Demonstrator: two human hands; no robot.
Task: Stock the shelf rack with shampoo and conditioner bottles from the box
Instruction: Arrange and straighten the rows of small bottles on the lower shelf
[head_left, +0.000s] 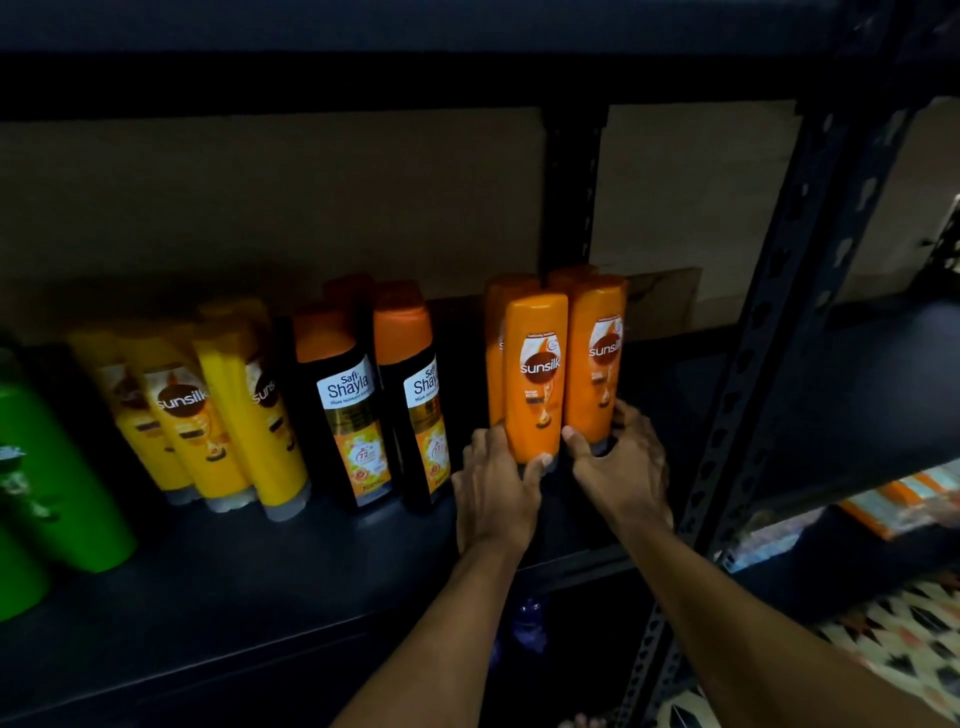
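Note:
Two orange Sunsilk bottles stand upside down on their caps at the right end of the dark shelf (311, 582). My left hand (496, 488) grips the base of the front-left orange bottle (535, 374), thumb on its front. My right hand (621, 467) wraps around the base of the right orange bottle (595, 358). Two more orange bottles (506, 296) stand behind them, partly hidden. The box is out of view.
Left of the orange group stand black Safi Shayla bottles (348, 410), yellow Sunsilk bottles (208, 415) and green bottles (52, 478). A perforated black upright (753, 364) rises just right of my right hand. The shelf above hangs low. Patterned floor (883, 649) shows at lower right.

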